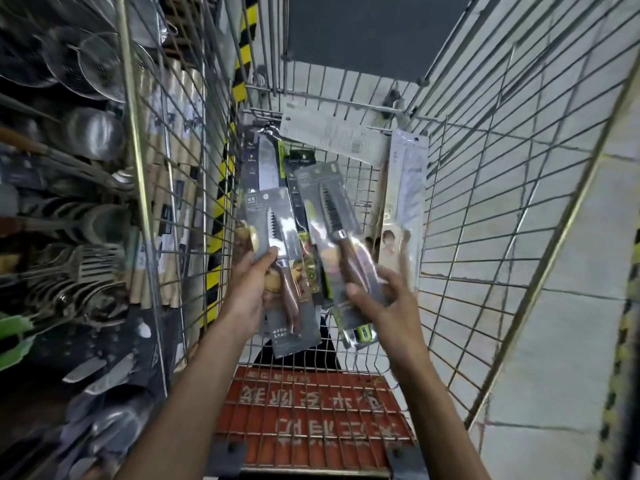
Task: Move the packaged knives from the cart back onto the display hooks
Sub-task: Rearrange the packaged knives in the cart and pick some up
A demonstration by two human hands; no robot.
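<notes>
Inside the wire cart (460, 188), the left hand (249, 289) has its grip closed around one packaged knife (282, 258), and the right hand (388, 299) pinches a second packaged knife (337, 220); more packs (405, 202) lie beneath.

The red panel (311, 407) behind the wire cart's (485, 202) near end carries large pale Chinese characters, seen upside down and too worn to read. The knife packages (294, 337) bear small print and a logo, all too blurred to make out.
</notes>
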